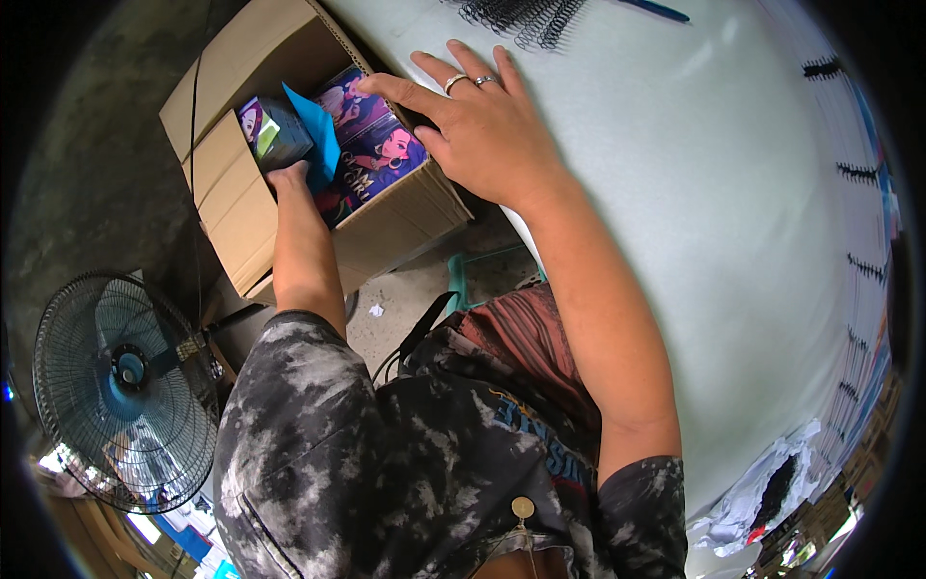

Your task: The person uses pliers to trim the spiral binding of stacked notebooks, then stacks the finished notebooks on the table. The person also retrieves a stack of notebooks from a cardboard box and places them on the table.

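An open cardboard box (pixel 386 246) stands at the upper left, against the table. Inside lie purple booklets (pixel 391 150) with illustrated covers and a bright blue sheet (pixel 316 130) standing up at an angle. My left hand (pixel 288 176) reaches into the box and grips the near end of a thick stack of booklets (pixel 282 137), tilted beside the blue sheet; most of its fingers are hidden by the stack. My right hand (pixel 492 140), with rings on two fingers, is spread palm down over the box's right edge and the tabletop, holding nothing. Its thumb and index finger lie nearest the box rim.
The pale table (pixel 694 241) fills the right side. Black spiral binding coils (pixel 526 17) and a blue pen (pixel 656 10) lie at its far edge. Bound stacks (pixel 863 174) line the right rim, with crumpled plastic (pixel 762 502) below. A standing fan (pixel 125 381) is at left.
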### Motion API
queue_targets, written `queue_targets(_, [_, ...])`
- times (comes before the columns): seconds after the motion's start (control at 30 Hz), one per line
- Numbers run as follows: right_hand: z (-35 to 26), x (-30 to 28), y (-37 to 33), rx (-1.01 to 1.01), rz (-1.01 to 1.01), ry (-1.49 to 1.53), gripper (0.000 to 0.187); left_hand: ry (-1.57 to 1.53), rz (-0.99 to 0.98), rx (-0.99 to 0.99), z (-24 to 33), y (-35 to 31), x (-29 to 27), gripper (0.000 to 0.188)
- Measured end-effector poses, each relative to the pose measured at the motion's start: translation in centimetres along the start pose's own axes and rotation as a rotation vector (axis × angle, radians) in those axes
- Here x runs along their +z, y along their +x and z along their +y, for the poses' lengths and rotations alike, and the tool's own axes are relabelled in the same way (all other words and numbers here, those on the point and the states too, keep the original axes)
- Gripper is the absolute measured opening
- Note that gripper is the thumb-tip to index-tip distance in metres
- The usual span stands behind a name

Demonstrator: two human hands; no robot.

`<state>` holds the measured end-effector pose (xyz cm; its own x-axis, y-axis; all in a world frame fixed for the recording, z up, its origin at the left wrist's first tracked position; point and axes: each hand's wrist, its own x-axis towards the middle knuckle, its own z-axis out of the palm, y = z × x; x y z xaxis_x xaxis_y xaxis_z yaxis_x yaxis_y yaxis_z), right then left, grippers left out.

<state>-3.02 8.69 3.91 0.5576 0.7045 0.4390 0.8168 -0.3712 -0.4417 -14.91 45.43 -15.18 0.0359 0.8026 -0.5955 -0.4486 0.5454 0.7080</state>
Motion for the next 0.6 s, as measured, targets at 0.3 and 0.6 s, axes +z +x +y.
queue_targets(0.3, [-0.1,-0.1,-0.2,-0.004,-0.004,-0.020,0.056,-0.016,-0.022,-0.007,0.1,0.4,0.8,0.059])
queue_targets(0.6, [0.3,0.1,0.0,-0.008,-0.002,-0.014,0.058,-0.088,-0.151,-0.025,0.5,-1.2,0.7,0.060])
